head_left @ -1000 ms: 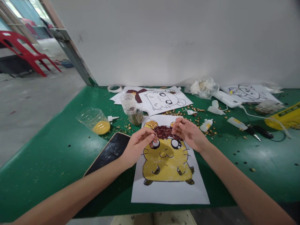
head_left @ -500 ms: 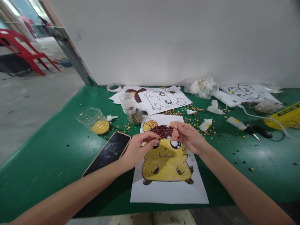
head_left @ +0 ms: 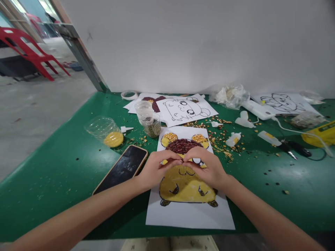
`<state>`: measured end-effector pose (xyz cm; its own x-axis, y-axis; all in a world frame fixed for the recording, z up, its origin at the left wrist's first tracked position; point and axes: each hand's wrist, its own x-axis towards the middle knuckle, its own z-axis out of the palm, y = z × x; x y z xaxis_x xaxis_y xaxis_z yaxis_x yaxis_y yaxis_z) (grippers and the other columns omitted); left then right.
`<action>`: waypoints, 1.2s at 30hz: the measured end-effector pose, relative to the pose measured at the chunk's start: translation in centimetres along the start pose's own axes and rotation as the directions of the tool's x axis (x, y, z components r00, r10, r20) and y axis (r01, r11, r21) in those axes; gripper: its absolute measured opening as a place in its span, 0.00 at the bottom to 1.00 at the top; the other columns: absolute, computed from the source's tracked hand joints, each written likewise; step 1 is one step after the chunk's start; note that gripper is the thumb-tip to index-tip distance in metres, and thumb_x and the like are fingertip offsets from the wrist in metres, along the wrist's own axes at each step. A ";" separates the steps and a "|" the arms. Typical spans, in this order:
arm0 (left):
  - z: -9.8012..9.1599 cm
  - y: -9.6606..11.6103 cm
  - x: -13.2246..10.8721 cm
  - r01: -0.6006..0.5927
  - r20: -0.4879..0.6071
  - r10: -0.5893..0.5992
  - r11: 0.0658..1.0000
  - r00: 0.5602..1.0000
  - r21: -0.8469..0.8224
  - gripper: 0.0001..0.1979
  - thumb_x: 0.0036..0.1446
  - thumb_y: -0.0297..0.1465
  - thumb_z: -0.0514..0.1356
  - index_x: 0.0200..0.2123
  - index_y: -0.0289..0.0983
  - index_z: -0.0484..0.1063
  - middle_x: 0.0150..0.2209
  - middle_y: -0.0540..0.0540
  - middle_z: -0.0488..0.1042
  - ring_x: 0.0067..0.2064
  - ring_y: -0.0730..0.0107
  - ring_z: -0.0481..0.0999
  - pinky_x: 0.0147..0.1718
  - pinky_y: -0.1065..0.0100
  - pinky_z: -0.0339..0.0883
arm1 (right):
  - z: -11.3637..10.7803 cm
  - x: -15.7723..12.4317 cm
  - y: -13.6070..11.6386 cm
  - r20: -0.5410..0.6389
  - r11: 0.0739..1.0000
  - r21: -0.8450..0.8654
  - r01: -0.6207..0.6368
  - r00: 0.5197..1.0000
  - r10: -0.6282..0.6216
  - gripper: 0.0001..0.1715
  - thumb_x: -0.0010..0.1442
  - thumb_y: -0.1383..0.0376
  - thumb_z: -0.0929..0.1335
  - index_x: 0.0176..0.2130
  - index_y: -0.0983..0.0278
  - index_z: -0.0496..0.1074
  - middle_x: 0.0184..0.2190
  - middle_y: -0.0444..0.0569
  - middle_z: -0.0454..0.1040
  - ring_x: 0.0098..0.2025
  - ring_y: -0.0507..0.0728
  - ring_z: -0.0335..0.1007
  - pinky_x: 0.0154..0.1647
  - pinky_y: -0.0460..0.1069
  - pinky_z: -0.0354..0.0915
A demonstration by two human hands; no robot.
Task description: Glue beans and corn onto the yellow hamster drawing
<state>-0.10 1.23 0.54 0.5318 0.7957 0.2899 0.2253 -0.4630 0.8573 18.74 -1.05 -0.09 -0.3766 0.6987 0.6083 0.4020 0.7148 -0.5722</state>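
A sheet of paper with a hamster picture lies in front of me. Yellow grains fill its body, corn kernels its ears, and dark red beans form a patch on the head. Over the face, my left hand pinches what looks like a small red bean between thumb and forefinger. My right hand is closed in a pinch too, its fingertips meeting those of the left. Whatever the right fingertips hold is hidden. Both hands cover part of the eyes.
A phone lies left of the sheet. Beyond it are a tipped jar of yellow grains and a jar of green beans. Glue bottles, scattered grains, a glue gun and its cord spread rightward. More drawings lie behind.
My right hand has come down and left, from above the right ear to the face, and now meets my left fingertips. The left hand has barely moved.
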 end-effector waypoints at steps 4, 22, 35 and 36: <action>-0.1 0.2 0.0 -0.019 0.035 0.018 0.999 0.999 0.028 0.07 0.55 0.26 0.57 0.28 0.35 0.74 0.27 0.47 0.77 0.30 0.74 0.74 0.31 0.75 0.65 | -0.3 0.2 0.0 0.073 1.000 -0.015 0.026 0.997 -0.024 0.08 0.59 0.73 0.63 0.37 0.61 0.66 0.32 0.45 0.74 0.36 0.51 0.70 0.39 0.45 0.65; -0.2 -0.5 -0.2 0.100 0.161 -0.087 0.992 0.983 -0.073 0.07 0.54 0.29 0.59 0.28 0.35 0.76 0.26 0.47 0.77 0.28 0.73 0.74 0.28 0.76 0.65 | -0.7 -0.2 0.0 0.285 0.998 -0.046 0.051 0.958 -0.036 0.09 0.63 0.69 0.59 0.37 0.61 0.66 0.32 0.45 0.74 0.35 0.51 0.67 0.37 0.46 0.62; -0.2 -0.2 0.0 0.114 0.134 -0.096 0.984 0.986 -0.135 0.08 0.54 0.31 0.59 0.27 0.35 0.76 0.25 0.46 0.78 0.26 0.73 0.74 0.26 0.75 0.67 | -0.5 -0.1 -0.2 0.175 0.999 -0.020 0.029 0.984 -0.025 0.05 0.61 0.68 0.62 0.35 0.61 0.66 0.29 0.44 0.73 0.32 0.51 0.68 0.35 0.45 0.63; -0.1 -0.1 0.0 0.119 0.128 -0.102 0.984 0.986 -0.131 0.08 0.54 0.31 0.59 0.27 0.35 0.76 0.25 0.46 0.78 0.26 0.72 0.74 0.26 0.74 0.68 | -0.4 -0.1 -0.2 0.170 0.999 -0.024 0.031 0.985 -0.026 0.05 0.61 0.68 0.62 0.35 0.60 0.67 0.29 0.44 0.73 0.33 0.51 0.68 0.35 0.45 0.63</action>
<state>-0.23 1.36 0.50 0.6060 0.7823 0.1439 0.1783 -0.3099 0.9339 19.06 -1.29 0.20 -0.5237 0.6745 0.5205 0.4103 0.7351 -0.5397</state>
